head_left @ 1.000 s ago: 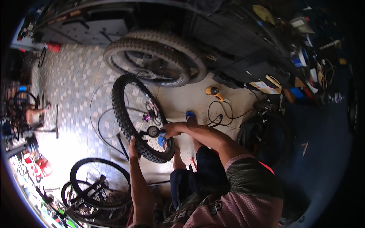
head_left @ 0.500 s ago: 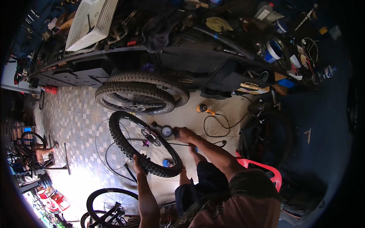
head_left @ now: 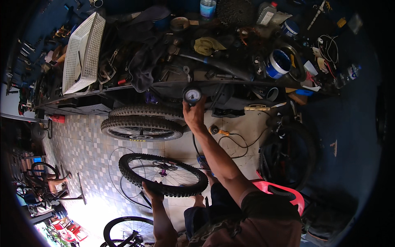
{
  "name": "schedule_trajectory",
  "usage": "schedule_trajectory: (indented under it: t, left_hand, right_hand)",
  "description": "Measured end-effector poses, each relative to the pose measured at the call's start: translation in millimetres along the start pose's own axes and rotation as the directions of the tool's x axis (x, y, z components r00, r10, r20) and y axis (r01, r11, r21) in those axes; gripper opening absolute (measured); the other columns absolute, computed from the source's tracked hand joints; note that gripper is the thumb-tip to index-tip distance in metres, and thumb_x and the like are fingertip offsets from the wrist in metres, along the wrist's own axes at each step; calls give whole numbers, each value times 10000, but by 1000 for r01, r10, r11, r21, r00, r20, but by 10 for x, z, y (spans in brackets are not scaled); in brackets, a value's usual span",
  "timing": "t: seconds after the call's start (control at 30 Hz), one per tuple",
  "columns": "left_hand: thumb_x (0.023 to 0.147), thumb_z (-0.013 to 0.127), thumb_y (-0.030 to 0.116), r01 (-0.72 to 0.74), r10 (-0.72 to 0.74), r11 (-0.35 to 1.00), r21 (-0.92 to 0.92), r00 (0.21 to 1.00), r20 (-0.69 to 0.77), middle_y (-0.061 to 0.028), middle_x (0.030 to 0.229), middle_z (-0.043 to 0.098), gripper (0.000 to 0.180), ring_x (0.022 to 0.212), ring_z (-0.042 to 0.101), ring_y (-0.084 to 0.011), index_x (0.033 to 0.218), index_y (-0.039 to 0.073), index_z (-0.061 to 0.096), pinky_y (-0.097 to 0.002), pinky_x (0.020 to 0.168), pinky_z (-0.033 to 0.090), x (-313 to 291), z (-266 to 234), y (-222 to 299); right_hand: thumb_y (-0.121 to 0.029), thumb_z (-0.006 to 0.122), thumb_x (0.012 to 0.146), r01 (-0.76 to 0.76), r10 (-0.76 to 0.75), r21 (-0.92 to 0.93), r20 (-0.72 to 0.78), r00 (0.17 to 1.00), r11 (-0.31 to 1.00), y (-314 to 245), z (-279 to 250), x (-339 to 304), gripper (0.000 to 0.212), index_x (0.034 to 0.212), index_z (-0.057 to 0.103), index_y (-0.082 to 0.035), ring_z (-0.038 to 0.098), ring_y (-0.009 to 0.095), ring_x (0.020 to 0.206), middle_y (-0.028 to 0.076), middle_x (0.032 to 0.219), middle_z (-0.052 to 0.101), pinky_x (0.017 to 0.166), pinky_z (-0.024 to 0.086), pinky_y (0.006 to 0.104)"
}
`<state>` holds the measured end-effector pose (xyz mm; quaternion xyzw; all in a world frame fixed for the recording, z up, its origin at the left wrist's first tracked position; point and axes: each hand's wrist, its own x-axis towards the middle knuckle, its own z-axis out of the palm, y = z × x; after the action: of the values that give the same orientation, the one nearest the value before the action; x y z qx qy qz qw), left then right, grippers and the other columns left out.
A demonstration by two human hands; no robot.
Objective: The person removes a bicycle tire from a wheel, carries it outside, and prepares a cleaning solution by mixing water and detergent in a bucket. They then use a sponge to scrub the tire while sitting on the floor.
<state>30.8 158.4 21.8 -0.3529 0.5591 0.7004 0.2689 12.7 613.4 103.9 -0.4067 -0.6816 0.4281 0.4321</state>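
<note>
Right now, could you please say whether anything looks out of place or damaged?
The yellow corded power tool looks out of place, lying on the cream floor rather than the workbench. No damage shows on the bicycle wheel in the left hand.

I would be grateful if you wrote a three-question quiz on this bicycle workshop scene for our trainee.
1. Which hand holds the dial pressure gauge?
2. True or false: the left hand grips the knobby tire of a bicycle wheel.
3. Where does the white perforated basket sit?
A. On the floor
B. On the workbench
C. On the red chair

Key:
1. The right hand
2. True
3. B
</note>
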Motion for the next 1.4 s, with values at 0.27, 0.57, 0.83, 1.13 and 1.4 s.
schedule_trajectory:
  t: [0.27,0.57,0.83,1.13,1.4]
  left_hand:
    - [783,626,833,-21,22,996,-87,1000,4,-140,1339,447,1077,1154,486,-316,1580,183,306,-558,1099,413,-17,158,4]
    - [788,628,835,-17,12,996,-93,999,-46,-106,1196,510,987,1036,532,-300,1490,176,410,-523,989,479,-1,228,80]
    - [776,664,815,-30,26,995,-99,999,-46,-93,1210,514,1022,1049,517,-269,1517,171,382,-526,1008,476,23,271,82]
    - [785,654,815,24,-29,994,-108,999,-40,-91,1222,505,1012,1061,518,-275,1534,195,375,-532,1021,465,39,315,31]
    - [797,655,800,-43,33,992,-119,995,-90,-63,1085,562,888,954,569,-253,1435,208,474,-539,973,512,17,264,39]
  right_hand:
    - [-61,764,848,67,-54,-126,109,993,990,649,-71,-441,706,1424,367,37,525,530,1207,314,1298,482,983,484,529]
    - [-40,741,883,-149,143,37,123,982,988,136,-219,-739,508,1290,445,29,607,383,1022,214,1127,553,889,504,457]
    - [-81,767,863,-52,56,39,-84,995,998,-451,-72,-74,513,1250,450,34,596,483,1053,278,1136,529,874,498,520]
    - [-44,738,905,-130,127,-146,-26,992,981,-136,-34,19,678,1424,311,45,568,485,1214,301,1279,501,991,481,504]
    - [-288,751,908,437,-294,-623,324,899,649,-945,-1562,840,416,1255,655,-80,634,320,1032,120,1109,663,879,509,471]
